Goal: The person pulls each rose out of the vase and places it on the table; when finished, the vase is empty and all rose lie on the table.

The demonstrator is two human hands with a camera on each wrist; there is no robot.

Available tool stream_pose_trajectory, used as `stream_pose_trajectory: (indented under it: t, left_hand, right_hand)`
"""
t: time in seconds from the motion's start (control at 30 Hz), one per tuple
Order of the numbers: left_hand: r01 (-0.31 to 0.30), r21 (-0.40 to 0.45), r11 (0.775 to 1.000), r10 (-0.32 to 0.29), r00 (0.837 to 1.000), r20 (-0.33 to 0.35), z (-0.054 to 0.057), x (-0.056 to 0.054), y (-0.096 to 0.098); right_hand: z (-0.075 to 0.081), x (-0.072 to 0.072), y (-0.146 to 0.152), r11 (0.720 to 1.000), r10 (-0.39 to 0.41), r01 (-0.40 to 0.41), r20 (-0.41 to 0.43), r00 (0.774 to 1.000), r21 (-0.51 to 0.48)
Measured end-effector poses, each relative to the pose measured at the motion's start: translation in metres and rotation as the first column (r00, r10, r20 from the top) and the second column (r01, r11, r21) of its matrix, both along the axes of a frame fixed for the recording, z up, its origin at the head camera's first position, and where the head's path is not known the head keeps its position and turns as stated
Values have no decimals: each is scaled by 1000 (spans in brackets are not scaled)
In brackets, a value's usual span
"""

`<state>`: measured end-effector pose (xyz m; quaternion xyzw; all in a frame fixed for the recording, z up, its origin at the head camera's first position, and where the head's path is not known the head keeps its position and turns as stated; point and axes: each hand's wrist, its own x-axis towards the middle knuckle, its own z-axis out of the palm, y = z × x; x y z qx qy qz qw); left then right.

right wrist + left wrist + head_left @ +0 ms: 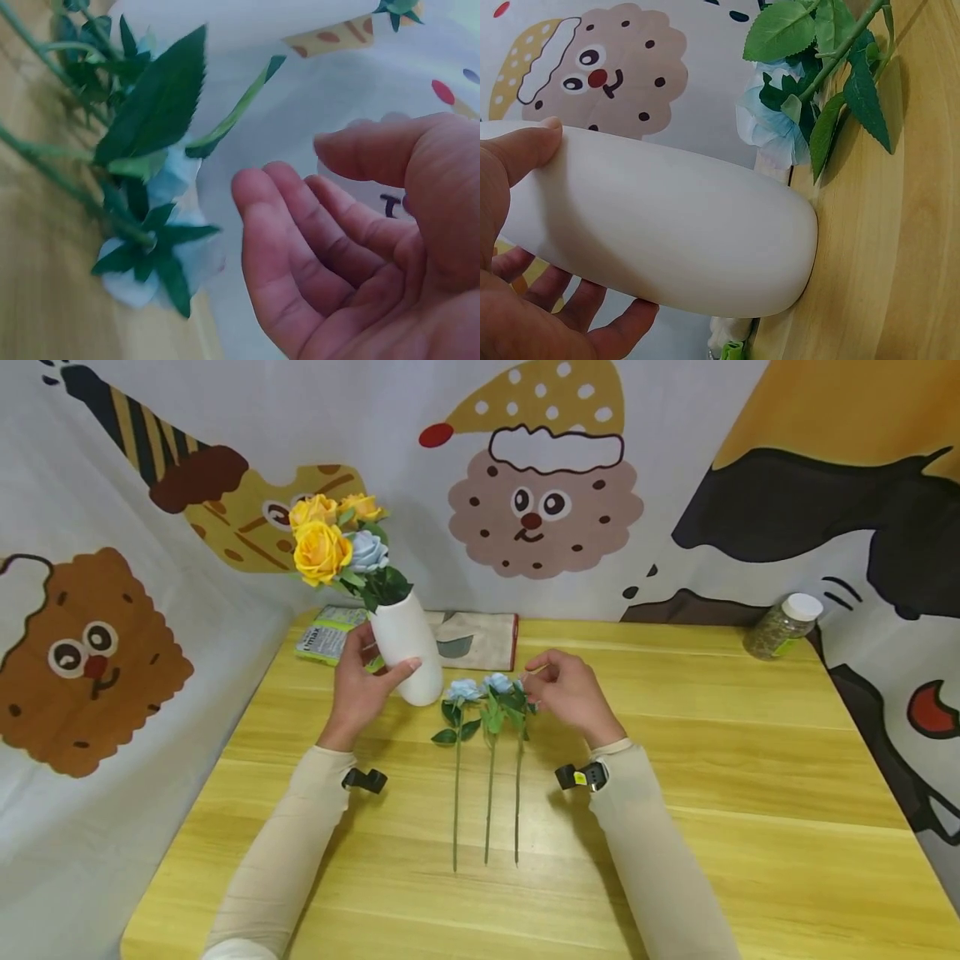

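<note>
My left hand point(365, 687) grips a white vase point(408, 647) that stands tilted on the yellow wooden table point(712, 777). The thumb point(525, 146) lies across the vase point(675, 225), with the other fingers curled behind it. Yellow roses and one blue rose point(330, 543) stick out of the vase. Three blue roses point(487, 693) lie side by side on the table, stems toward me. My right hand point(566, 689) hovers at the rightmost bloom, fingers loosely curled. The right wrist view shows that hand point(360, 247) empty beside a blue bloom point(161, 259).
A green packet point(326, 635) and a flat cloth pouch point(480, 639) lie behind the vase. A jar with a white lid point(783, 627) stands at the far right corner. A cartoon-printed cloth backdrop point(525, 485) surrounds the table.
</note>
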<state>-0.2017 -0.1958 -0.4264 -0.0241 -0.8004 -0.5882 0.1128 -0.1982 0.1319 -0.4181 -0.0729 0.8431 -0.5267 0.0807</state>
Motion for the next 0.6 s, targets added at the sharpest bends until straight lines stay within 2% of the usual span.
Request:
stream_pose_trajectory:
  t: [0.2, 0.4, 0.6]
  left_hand:
    - [0, -5, 1000, 0, 1000, -6, -1, -1, 0]
    - [-3, -13, 1000, 3, 1000, -1, -3, -1, -1]
    - [-13, -21, 1000, 13, 1000, 8, -3, -2, -1]
  right_hand:
    - [14, -4, -15, 1000, 10, -9, -130, 991, 4]
    - [26, -8, -31, 1000, 22, -21, -225, 974, 7]
    - [42, -12, -51, 996, 34, -59, -317, 948, -69]
